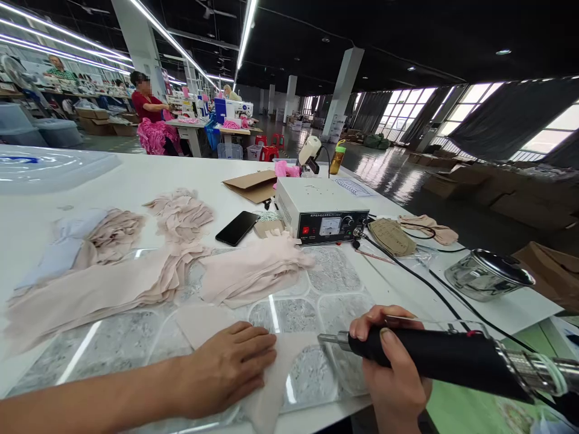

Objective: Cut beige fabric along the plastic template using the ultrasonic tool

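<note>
Fingers (398, 354) of the right hand (393, 386) grip a black tool (434, 358) beside beige fabric (294, 349) lying on the desk (136, 175) under the flat-fingered left hand (228, 364) (lidded jar (479, 280), contents indistinct, at right).

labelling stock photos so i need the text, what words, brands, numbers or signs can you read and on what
None reads clearly enough to quote.
Control box: panel lettering, too small.
Meter: scale marks, too small.
Brown pad: writing-like marks, blurred.
White sewing machine: lettering, too small.
</note>
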Motion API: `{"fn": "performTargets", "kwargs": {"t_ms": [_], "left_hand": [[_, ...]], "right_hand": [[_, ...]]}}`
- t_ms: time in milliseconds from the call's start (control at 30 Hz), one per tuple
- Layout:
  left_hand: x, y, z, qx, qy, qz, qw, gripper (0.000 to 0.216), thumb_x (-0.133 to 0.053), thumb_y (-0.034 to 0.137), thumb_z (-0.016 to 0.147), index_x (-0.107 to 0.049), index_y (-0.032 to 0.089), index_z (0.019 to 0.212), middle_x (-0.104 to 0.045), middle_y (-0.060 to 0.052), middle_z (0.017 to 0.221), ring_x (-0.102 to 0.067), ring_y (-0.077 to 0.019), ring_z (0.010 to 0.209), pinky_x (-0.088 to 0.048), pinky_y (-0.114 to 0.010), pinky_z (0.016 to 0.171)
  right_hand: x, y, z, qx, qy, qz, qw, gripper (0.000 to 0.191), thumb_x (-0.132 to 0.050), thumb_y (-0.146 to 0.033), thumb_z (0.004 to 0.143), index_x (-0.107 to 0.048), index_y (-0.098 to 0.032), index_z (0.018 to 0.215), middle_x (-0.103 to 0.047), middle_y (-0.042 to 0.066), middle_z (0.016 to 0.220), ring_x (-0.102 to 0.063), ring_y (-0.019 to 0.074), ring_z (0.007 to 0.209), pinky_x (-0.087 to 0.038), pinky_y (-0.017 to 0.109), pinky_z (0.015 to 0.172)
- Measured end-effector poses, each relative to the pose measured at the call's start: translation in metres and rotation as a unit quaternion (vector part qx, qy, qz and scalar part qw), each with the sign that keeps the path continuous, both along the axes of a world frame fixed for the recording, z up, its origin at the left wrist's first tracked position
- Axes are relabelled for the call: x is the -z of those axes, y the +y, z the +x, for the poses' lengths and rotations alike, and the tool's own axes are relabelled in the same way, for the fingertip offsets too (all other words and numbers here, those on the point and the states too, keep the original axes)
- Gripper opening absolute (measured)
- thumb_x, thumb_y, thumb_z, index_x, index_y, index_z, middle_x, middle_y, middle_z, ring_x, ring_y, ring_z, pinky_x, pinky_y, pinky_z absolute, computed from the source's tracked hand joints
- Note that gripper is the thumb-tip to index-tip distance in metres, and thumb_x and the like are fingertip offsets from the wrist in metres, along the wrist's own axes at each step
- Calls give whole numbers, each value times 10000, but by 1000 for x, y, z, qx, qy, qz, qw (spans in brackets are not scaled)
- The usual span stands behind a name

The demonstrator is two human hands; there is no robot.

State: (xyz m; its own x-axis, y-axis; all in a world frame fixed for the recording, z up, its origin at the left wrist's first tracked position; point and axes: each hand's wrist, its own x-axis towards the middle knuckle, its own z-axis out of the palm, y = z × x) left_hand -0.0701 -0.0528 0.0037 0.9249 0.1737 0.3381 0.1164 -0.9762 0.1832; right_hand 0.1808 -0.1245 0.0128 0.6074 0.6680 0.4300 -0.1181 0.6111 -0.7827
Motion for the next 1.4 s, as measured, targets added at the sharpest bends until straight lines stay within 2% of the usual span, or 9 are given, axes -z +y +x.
{"fn": "performTargets", "kwargs": {"t_ms": [167,400,500,633,733,900,1067,1233,1400], "left_hand": [[-6,9,2,23,14,-17,1000,266,-450,207,1019,-625,123,1201,-669,-133,1218,-623,-262,1127,-506,-392,982],[-2,1,10,-12,11,-32,999,289,-462,226,1016,-592,110,1247,-666,-144,1211,-633,-245,1088,-502,-379,975],[-2,7,9,6,24,-21,999,263,-463,251,1024,-616,129,1199,-665,-125,1229,-613,-249,1137,-452,-391,1039],[-13,16,7,39,40,-18,998,242,-431,194,1027,-640,137,1134,-670,-110,1220,-605,-240,1159,-427,-394,1063],[-17,10,11,21,21,-20,999,252,-428,156,1016,-625,117,1167,-674,-131,1203,-624,-232,1110,-471,-374,1012],[-8,-4,14,-3,10,9,1000,296,-416,202,1035,-587,86,1247,-667,-156,1232,-629,-252,1129,-491,-396,1009],[-13,-4,7,-6,44,18,999,289,-432,190,1031,-604,114,1250,-685,-132,1206,-619,-237,1169,-455,-402,1075],[-21,-14,14,-20,23,16,999,267,-464,128,1002,-606,85,1225,-679,-156,1211,-619,-235,1177,-479,-386,1063],[-13,-25,24,-43,28,39,998,284,-445,126,1005,-579,64,1247,-668,-184,1223,-622,-256,1175,-519,-405,1031]], "right_hand": [[-1,-14,6,12,-13,-38,999,94,-594,-224,789,-630,-211,876,-554,-4,759,-543,111,536,-504,312,539],[1,-11,7,-13,0,-26,1000,119,-574,-236,792,-618,-214,901,-540,-7,770,-535,114,553,-513,322,558],[-2,-12,5,-4,-11,-38,999,89,-580,-222,779,-614,-207,859,-546,-7,747,-525,111,534,-506,309,537],[-5,-21,6,-17,-26,-66,997,53,-577,-226,793,-601,-214,840,-557,-9,674,-541,129,542,-508,306,544],[-6,-25,7,-54,-35,-80,995,35,-588,-247,805,-593,-225,832,-558,-11,618,-558,151,533,-507,314,528],[-5,-27,11,-41,-27,-78,996,70,-623,-292,806,-596,-228,815,-564,-9,638,-567,153,532,-516,328,544],[1,-37,15,-123,-7,-84,989,66,-607,-274,843,-611,-249,904,-588,11,761,-589,157,574,-528,349,558],[4,-39,7,-125,29,-48,991,113,-576,-288,872,-595,-269,982,-559,6,807,-587,148,606,-529,344,571],[4,-38,6,-134,30,-49,989,108,-585,-307,891,-580,-274,994,-544,-4,824,-577,126,593,-535,322,565]]}}
